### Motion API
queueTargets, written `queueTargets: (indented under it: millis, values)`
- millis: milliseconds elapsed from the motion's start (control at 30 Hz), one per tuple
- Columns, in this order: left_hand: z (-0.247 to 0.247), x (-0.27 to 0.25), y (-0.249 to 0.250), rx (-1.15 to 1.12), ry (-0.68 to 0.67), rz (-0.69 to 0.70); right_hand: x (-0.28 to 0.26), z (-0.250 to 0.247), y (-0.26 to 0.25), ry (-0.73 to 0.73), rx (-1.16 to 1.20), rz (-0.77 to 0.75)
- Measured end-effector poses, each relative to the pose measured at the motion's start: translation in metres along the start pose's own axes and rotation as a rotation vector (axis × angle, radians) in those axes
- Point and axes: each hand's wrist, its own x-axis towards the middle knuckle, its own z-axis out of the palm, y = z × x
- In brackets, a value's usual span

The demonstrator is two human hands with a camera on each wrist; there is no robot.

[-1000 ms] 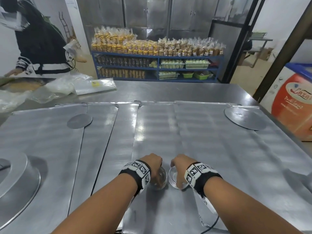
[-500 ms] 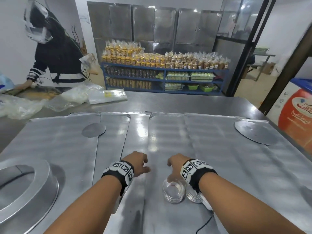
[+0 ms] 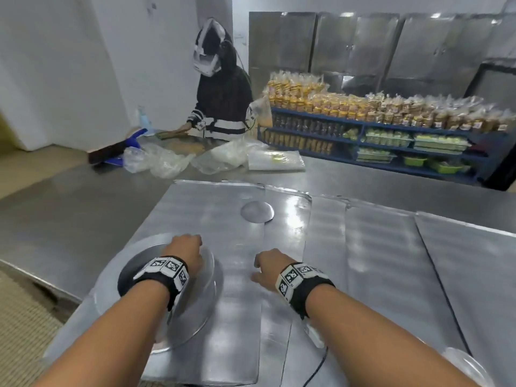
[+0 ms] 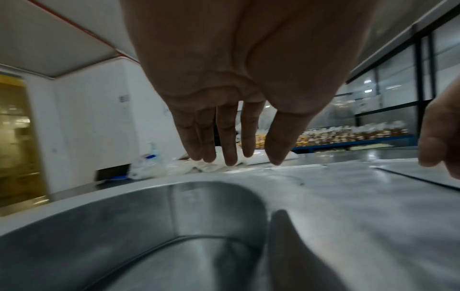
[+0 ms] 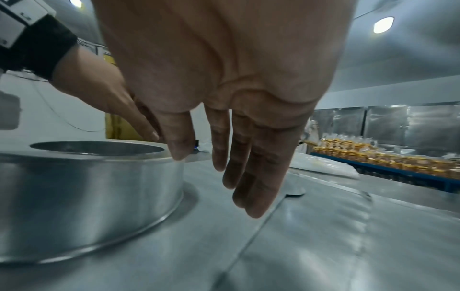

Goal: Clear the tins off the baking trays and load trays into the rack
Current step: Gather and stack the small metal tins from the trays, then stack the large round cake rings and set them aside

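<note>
A large round metal tin (image 3: 192, 311) stands on the leftmost baking tray (image 3: 212, 219), near its front left corner. My left hand (image 3: 187, 247) hovers over the tin's open top with straight fingers (image 4: 229, 137) and holds nothing. In the left wrist view the tin's hollow inside (image 4: 174, 216) lies just below that hand. My right hand (image 3: 268, 269) hangs open over the tray just right of the tin, fingers (image 5: 251, 177) straight and spread, beside the tin's wall (image 5: 87, 187). A flat round disc (image 3: 257, 212) lies farther back on the tray.
More baking trays (image 3: 377, 261) overlap to the right on the steel table (image 3: 69, 208). Small stacked tins (image 3: 463, 364) sit at the front right. Plastic bags (image 3: 167, 160) lie at the far side, where another person (image 3: 223, 107) works. Blue shelves (image 3: 391, 135) hold packed goods.
Both hands have left the small tins and moved left to the large round tin. The left hand is now over its open top, and the view has swung left.
</note>
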Motion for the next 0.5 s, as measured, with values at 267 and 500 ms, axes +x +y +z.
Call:
queueTargets:
  millis: [267, 500]
  values:
    - [0.009, -0.018, -0.097, 0.0, -0.015, -0.264, 0.05, 0.021, -0.085, -0.023, 0.143, -0.008]
    - [0.018, -0.019, -0.149, -0.089, -0.134, -0.434, 0.073, 0.044, -0.122, 0.054, 0.238, 0.149]
